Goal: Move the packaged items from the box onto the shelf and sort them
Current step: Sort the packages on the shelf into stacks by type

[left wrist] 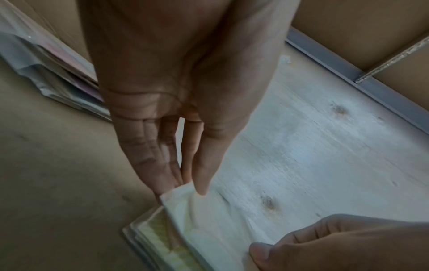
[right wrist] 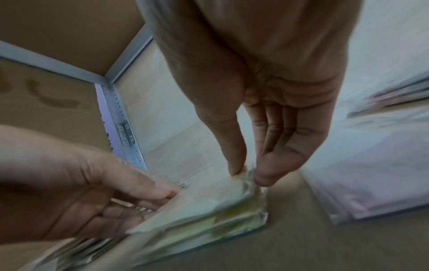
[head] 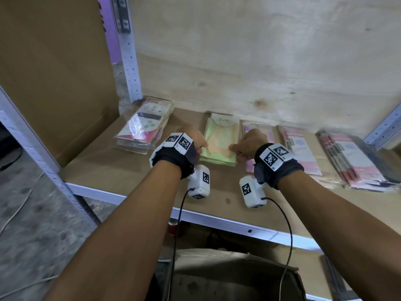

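Note:
A stack of green and orange packets (head: 221,146) lies in the middle of the brown shelf board (head: 112,168). My left hand (head: 202,145) pinches the near left corner of the top packet (left wrist: 185,192) between thumb and fingers. My right hand (head: 235,148) pinches its near right corner (right wrist: 246,183) the same way. The top packet's near edge is lifted slightly off the stack. The cardboard box (head: 227,266) stands below the shelf at the bottom of the head view, its inside dark.
Other packet stacks lie along the shelf: a pink and white one (head: 143,127) at the left, then pink ones (head: 258,131) (head: 301,153) and a red one (head: 355,161) to the right. A metal upright (head: 128,51) stands behind at the left. The white front rail (head: 217,222) edges the shelf.

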`<action>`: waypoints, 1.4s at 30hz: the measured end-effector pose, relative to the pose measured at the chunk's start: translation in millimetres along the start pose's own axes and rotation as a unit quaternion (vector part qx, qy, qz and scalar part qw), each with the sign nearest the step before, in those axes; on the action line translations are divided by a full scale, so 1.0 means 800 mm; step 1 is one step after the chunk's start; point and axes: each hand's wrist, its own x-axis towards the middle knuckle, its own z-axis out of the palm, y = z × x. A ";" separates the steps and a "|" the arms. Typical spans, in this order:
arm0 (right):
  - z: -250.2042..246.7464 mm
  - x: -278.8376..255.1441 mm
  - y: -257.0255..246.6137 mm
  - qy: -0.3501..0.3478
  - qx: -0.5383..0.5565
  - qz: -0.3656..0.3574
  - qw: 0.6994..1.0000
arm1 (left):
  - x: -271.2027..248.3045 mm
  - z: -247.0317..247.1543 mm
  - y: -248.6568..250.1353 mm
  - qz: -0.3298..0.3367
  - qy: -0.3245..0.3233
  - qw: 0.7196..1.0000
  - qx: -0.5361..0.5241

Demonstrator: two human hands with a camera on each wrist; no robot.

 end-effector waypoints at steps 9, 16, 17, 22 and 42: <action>0.009 0.001 -0.006 -0.011 -0.025 0.024 0.999 | 0.008 0.008 0.000 -0.012 0.006 0.999 0.050; 0.007 0.003 -0.008 -0.013 -0.023 0.024 0.999 | 0.013 0.012 -0.003 -0.021 0.005 0.999 0.025; 0.007 0.004 -0.008 -0.015 -0.022 0.022 0.999 | 0.013 0.012 -0.002 -0.019 0.006 0.999 0.031; 0.007 0.009 -0.006 -0.017 -0.015 0.021 1.000 | 0.014 0.013 0.002 -0.010 0.010 0.997 0.077; 0.044 0.006 -0.085 -0.011 0.015 -0.142 0.990 | -0.008 -0.154 -0.057 0.002 0.258 0.952 0.162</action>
